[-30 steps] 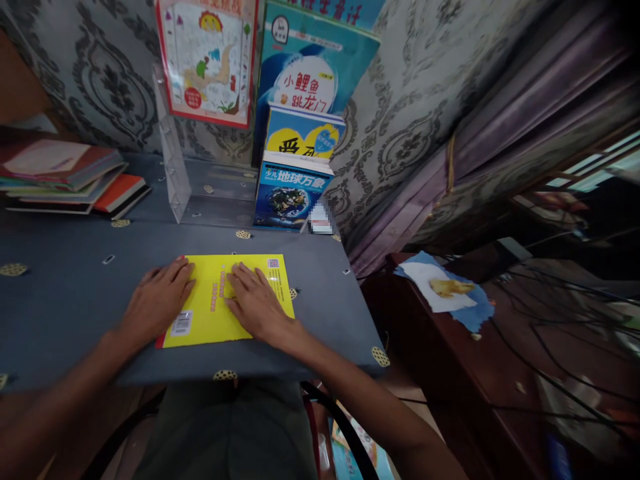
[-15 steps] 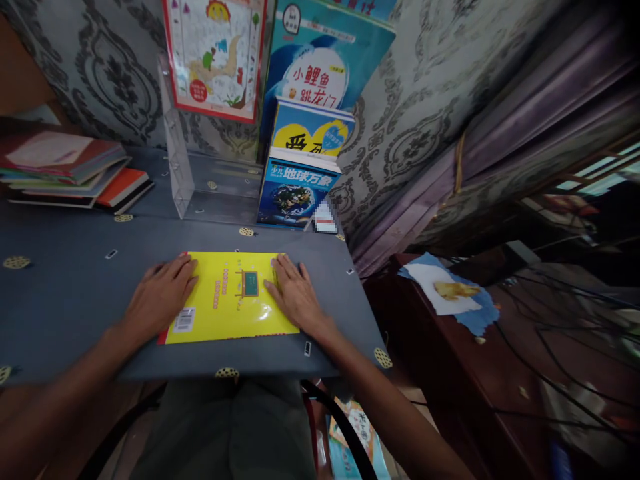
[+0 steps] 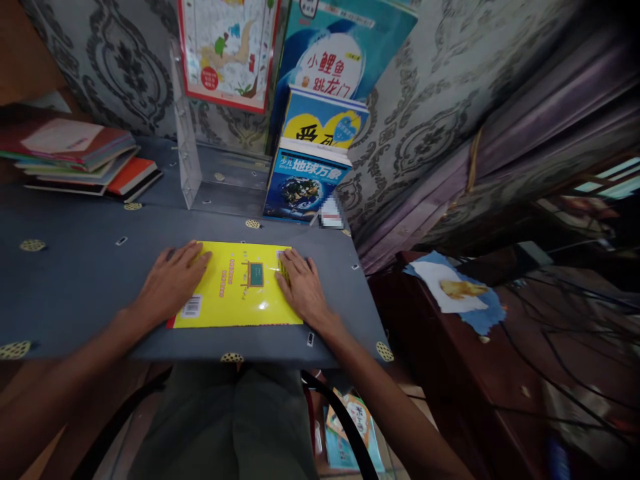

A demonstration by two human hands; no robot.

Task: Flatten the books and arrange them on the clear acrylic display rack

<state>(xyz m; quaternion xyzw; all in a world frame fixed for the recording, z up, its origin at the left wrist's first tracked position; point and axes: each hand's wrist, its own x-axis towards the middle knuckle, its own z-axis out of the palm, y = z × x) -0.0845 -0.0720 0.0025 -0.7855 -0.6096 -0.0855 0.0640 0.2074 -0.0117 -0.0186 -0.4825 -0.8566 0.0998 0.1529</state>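
A yellow book (image 3: 240, 303) lies flat near the front edge of the grey table, turned sideways, with a barcode, pink lettering and a small green chalkboard picture on its cover. My left hand (image 3: 173, 277) rests on its left end, fingers stretched out over the cover's edge. On the right end lies my right hand (image 3: 303, 283), palm down with fingers spread, partly covering some print. Both hands press on the book from above rather than gripping it.
Behind the book stands a clear acrylic rack (image 3: 185, 133) with several upright books, a blue earth book (image 3: 300, 187) lowest. A book stack (image 3: 75, 150) sits at the back left. Right of the table is a dark red cabinet (image 3: 450, 360) with cables. Books (image 3: 353, 433) lie below.
The view has shifted slightly, so everything on the table appears a little higher and further right. Both hands stay on the yellow book.
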